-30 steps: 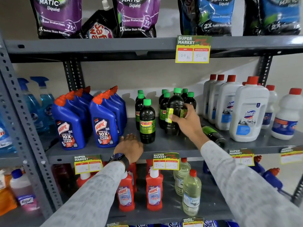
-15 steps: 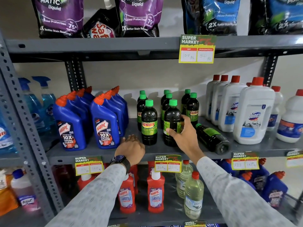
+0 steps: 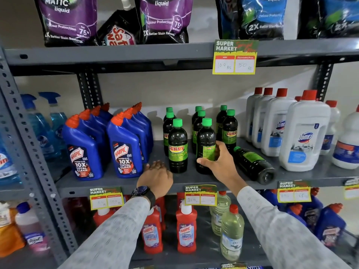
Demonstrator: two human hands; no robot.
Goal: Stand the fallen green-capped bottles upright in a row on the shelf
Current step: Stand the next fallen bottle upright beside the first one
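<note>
Right hand [image 3: 217, 162] clamped round the label band of an upright green-capped bottle [image 3: 206, 144], front of the middle column, thumb across the near face, fingers curled behind. Base down on the shelf [image 3: 124, 183], or so it looks. Left hand [image 3: 157, 174] lying flat and loose on the shelf edge at eight o'clock from that bottle, gripping nothing, fingers slightly spread.

One fallen bottle [image 3: 252, 165] on its side at four o'clock from the held one, cap pointing back and left, round base facing out toward the front edge, just beside the white jugs [image 3: 303, 133].

Handling, as a judgement: stiff plastic, smooth and glossy, dark liquid up to the neck, so fairly weighty for the size and prone to roll while lying down. Best taken round the mid-body on the paper label, where grip looks surest; neck and cap too narrow for a steady lift. Bottom-heavy once tipped up, but tall and slim, so easy to knock over among close neighbours.

Contents: every green-capped bottle sealed and full of near-black liquid. Blue Harpic bottles [image 3: 124, 150] at nine o'clock capped in orange, opaque, fill unseen. White jugs at three o'clock red-capped, also opaque.
</note>
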